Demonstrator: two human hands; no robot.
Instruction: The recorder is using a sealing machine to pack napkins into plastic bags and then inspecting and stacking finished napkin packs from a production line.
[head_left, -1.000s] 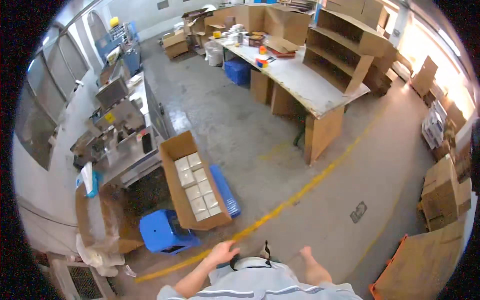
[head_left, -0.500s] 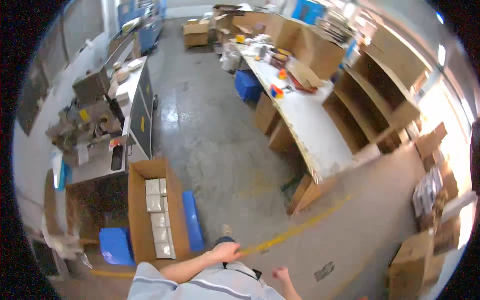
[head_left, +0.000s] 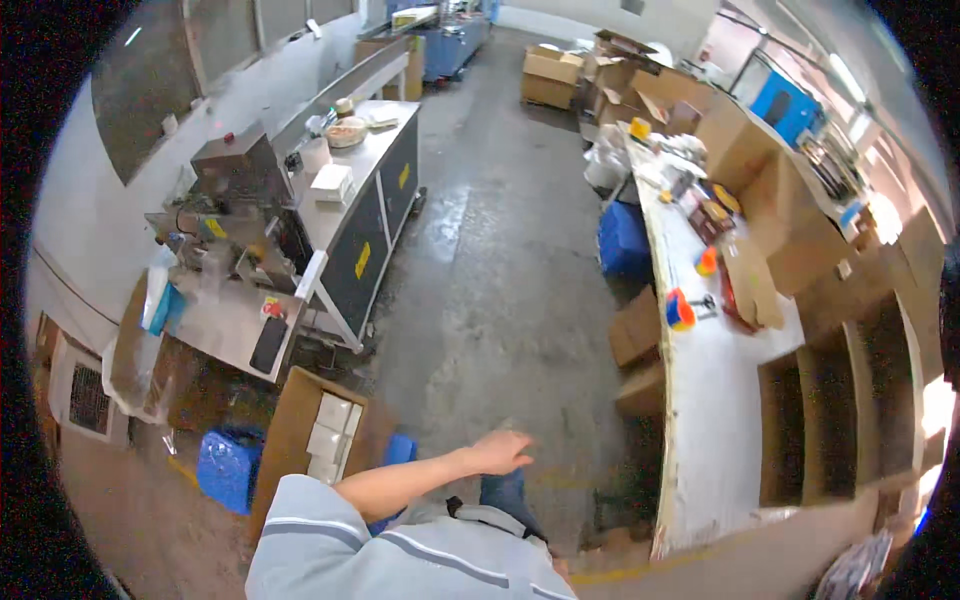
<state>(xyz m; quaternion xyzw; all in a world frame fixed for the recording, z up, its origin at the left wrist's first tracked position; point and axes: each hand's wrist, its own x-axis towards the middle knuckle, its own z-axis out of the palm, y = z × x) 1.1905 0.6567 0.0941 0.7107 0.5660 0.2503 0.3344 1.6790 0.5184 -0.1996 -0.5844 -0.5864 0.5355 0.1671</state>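
Observation:
My left hand [head_left: 503, 452] hangs in front of my body at the bottom middle, its fingers loosely bent and apart, with nothing visible in them. It touches no object; the floor lies beneath it. Closest to that forearm is an open brown carton [head_left: 268, 455] with several white packs [head_left: 328, 440] in rows. My sleeve covers the carton's near end. My right hand is out of the picture.
On the left stands a bench [head_left: 400, 130] with a machine [head_left: 235, 165] and a black phone [head_left: 268, 345]. Blue bins [head_left: 228, 470] flank the carton. To the right runs a white worktable [head_left: 715, 440] with tape rolls [head_left: 680, 310] and brown shelving [head_left: 830, 430]. Boxes [head_left: 550, 78] stand at the far end.
My view has swung to the right and moved forward along the aisle, so the worktable is closer. The right hand, seen earlier as a fist, has dropped out of sight.

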